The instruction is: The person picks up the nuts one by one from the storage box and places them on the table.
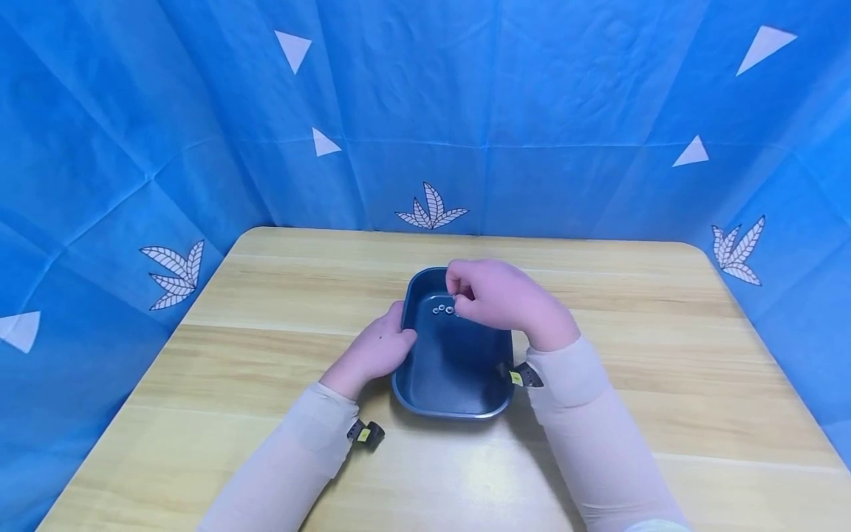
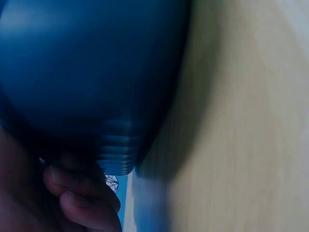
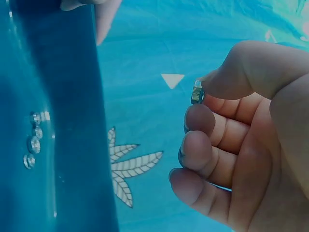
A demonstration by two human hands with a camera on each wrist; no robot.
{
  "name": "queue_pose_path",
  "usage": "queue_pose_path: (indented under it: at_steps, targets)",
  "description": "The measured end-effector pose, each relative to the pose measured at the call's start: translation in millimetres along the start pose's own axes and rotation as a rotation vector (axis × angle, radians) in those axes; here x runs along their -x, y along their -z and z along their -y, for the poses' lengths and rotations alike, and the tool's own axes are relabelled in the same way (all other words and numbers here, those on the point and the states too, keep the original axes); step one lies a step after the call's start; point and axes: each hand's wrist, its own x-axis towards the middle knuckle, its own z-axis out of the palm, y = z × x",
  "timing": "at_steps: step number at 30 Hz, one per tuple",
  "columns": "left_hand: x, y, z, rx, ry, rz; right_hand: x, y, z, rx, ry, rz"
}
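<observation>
A dark blue rectangular tray (image 1: 452,369) with rounded corners stands on the table. The left hand (image 1: 379,343) grips its left wall, thumb over the rim; in the left wrist view that hand's curled fingers (image 2: 82,193) lie by the tray's ribbed outer side (image 2: 91,63). Above the tray's far right part, the right hand (image 1: 501,295) pinches a small shiny metal nut (image 3: 197,92) between thumb and index finger, the other fingers curled. Several small metal nuts (image 3: 34,144) lie in a row on the tray's floor, below the right hand in the head view.
The light wooden table (image 1: 286,295) reaches out on all sides of the tray. Behind it and at both sides hangs a blue cloth (image 1: 565,96) with white triangles and leaf prints. Each wrist carries a small black device.
</observation>
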Motion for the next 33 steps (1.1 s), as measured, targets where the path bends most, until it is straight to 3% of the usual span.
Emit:
queue_pose_path:
  at_steps: [13,22,33]
  targets:
    - [1.6,-1.4,-0.9,-0.005,0.009,0.001,17.9,20,-10,-0.028,-0.078,-0.046]
    - [0.2,-0.8,-0.7,0.001,0.015,0.005,29.5,28,-28,-0.036,-0.159,-0.052]
    - [-0.4,-1.2,0.9,0.002,0.011,0.007,34.3,30,-59,-0.007,-0.192,-0.053]
